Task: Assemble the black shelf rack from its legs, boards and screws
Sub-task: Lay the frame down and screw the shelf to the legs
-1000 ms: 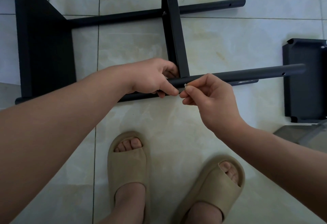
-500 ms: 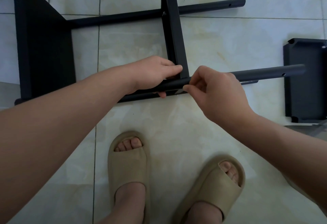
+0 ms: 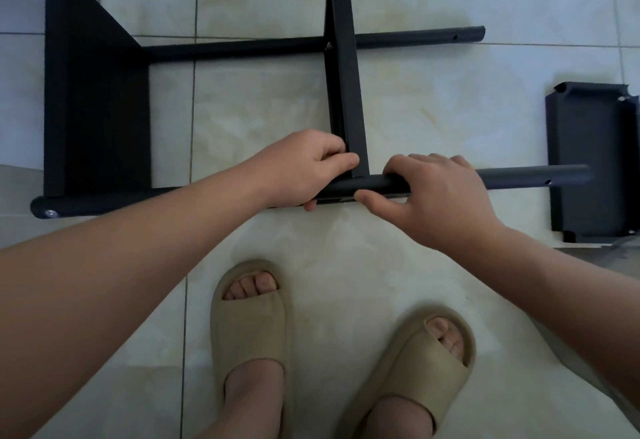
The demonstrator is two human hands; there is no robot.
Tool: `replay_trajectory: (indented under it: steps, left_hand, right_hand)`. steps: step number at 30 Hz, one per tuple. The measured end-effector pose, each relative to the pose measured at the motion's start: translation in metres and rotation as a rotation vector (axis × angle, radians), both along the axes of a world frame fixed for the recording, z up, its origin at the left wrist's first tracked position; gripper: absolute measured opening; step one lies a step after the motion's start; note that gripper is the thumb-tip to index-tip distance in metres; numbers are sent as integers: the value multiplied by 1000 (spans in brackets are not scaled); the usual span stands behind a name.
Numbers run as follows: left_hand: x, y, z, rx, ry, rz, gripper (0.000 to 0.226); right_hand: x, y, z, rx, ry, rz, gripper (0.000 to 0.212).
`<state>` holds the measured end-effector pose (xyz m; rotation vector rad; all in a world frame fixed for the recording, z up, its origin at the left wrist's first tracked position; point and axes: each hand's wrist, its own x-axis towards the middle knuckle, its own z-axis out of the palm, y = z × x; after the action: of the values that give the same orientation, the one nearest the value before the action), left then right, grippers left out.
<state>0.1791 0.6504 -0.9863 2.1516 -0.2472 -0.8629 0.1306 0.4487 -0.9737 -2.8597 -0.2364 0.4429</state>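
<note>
The black rack lies on its side on the tiled floor. Its end board (image 3: 100,102) is at the left and a middle board (image 3: 346,85) stands across the legs. The near leg (image 3: 519,179) runs left to right in front of me. My left hand (image 3: 311,168) grips this leg where the middle board meets it, thumb against the board. Just to the right, my right hand (image 3: 440,196) curls over the same leg, thumb beneath. Any screw is hidden under my fingers. A screw head (image 3: 51,212) shows at the leg's left end.
A loose black board (image 3: 588,161) lies on the floor at the right, under the near leg's free end. Two farther legs (image 3: 415,38) run across the top. My feet in beige slippers (image 3: 249,327) stand just below the rack.
My right hand, which pinched a small screw at the leg a second ago, has moved onto the leg and now wraps it. The view has shifted slightly downward.
</note>
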Motion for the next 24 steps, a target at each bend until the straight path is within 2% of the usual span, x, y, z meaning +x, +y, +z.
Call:
replay_trajectory:
  steps: [7,10,13,15,17,20,24]
  left_hand:
    - [3,6,1,-13,29,-37,36]
    - [3,4,7,11,-6,-23,34]
    - [1,1,17,169,-112,-47,30]
    - [0,-3,28,287,-154,-17,34]
    - [-1,-10,43,370,-292,-3,34]
    - [-7,-43,72,337,-464,-147,29]
    - [-32,-112,105,303,-522,-573,24]
  right_hand:
    - [-3,1,-4,-29,-6,22,61]
    - [1,1,-1,-25,66,36,64]
    - [-3,-13,11,78,160,68,60]
    - [-16,-32,25,115,114,93,61]
    - [-35,-55,39,105,66,108,62]
    - [-69,-95,56,2,82,96,64]
    - [-125,-157,67,-115,115,3,63]
